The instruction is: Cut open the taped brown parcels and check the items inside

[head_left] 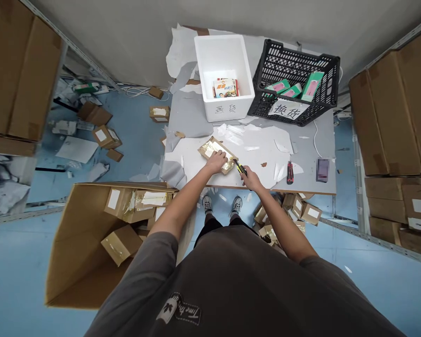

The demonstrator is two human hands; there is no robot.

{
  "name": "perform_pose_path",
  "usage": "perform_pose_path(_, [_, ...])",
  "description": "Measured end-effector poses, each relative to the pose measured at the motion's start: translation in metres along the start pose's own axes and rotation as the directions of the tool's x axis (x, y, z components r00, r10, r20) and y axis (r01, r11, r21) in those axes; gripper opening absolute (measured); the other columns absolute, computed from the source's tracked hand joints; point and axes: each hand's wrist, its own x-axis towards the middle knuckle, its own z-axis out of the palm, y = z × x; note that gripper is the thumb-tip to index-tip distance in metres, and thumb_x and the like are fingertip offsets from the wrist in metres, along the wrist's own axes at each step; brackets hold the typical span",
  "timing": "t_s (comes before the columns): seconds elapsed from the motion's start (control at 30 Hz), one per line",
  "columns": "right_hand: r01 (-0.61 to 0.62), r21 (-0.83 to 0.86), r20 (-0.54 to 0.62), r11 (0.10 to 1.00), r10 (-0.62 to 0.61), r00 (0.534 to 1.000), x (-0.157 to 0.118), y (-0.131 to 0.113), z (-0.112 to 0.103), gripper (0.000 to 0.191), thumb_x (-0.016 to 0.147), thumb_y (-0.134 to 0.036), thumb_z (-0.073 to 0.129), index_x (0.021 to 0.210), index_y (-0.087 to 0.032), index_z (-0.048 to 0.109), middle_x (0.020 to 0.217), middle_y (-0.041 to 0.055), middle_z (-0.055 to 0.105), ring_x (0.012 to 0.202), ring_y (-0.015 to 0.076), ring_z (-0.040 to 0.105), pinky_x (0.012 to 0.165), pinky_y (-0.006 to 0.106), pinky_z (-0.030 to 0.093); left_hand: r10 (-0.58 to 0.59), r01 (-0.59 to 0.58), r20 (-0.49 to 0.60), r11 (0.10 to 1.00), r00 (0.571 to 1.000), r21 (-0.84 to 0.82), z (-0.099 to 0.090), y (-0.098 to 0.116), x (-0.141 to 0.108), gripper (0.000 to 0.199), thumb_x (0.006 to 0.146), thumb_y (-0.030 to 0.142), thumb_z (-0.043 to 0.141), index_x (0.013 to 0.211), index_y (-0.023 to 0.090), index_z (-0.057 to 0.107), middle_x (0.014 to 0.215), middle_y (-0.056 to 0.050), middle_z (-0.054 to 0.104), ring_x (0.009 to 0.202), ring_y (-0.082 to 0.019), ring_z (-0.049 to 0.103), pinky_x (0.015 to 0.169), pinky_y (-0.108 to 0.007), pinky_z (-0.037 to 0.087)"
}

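Left hand (216, 162) pins the taped parcel (209, 146); right hand (250, 179) grips the yellow cutter (241, 167). Best keep cuts shallow, fingers clear.

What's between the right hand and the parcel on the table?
Only the yellow cutter, held in the right hand, its tip at the parcel. Nothing else visible; the left hand is on the parcel.

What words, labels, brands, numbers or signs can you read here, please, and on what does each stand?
"换货": handwritten on the front of the white foam box.
"换货": on the paper sheet on the black crate.
"Time", then letters too unclear to read: on the patch on the dark shirt.
Too small or blurred to read: the packet in the foam box and the parcel under the left hand.
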Motion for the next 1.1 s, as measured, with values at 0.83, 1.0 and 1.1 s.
perform_pose_path(0.83, [-0.015,-0.038,0.294,0.999,0.025,0.956,0.051,0.0,-0.028,0.043,0.115,-0.057,0.055,0.094,-0.02,0.062,0.064,-0.0027,0.062,0.043,0.0116,0.051,0.057,0.025,0.043,-0.207,0.206,0.006,0.968,0.978,-0.142,0.002,0.032,-0.003,0.079,0.084,0.018,0.083,0.156,0.008,0.053,0.179,-0.027,0.038,0.168,-0.04,0.036,0.134,-0.047,0.037])
perform_pose_path(1.0, [-0.062,0.09,0.312,0.994,0.031,0.95,0.038,0.007,-0.016,0.041,0.117,-0.053,0.051,0.09,-0.022,0.057,0.061,-0.0054,0.059,0.043,0.0119,0.052,0.055,0.024,0.042,-0.204,0.206,0.028,0.971,0.979,-0.121,-0.002,0.032,0.003,0.084,0.087,0.021,0.082,0.163,0.011,0.047,0.178,-0.026,0.04,0.166,-0.042,0.039,0.132,-0.051,0.039])
perform_pose_path(1.1, [-0.038,0.026,0.28,0.999,0.029,0.96,0.03,0.006,-0.014,0.044,0.115,-0.055,0.056,0.087,-0.021,0.061,0.062,-0.0029,0.062,0.049,0.0141,0.057,0.06,0.025,0.044,-0.185,0.186,0.024,0.973,0.982,-0.137,-0.003,0.032,-0.002,0.087,0.085,0.028,0.089,0.161,0.016,0.049,0.179,-0.024,0.038,0.166,-0.042,0.038,0.131,-0.052,0.04])
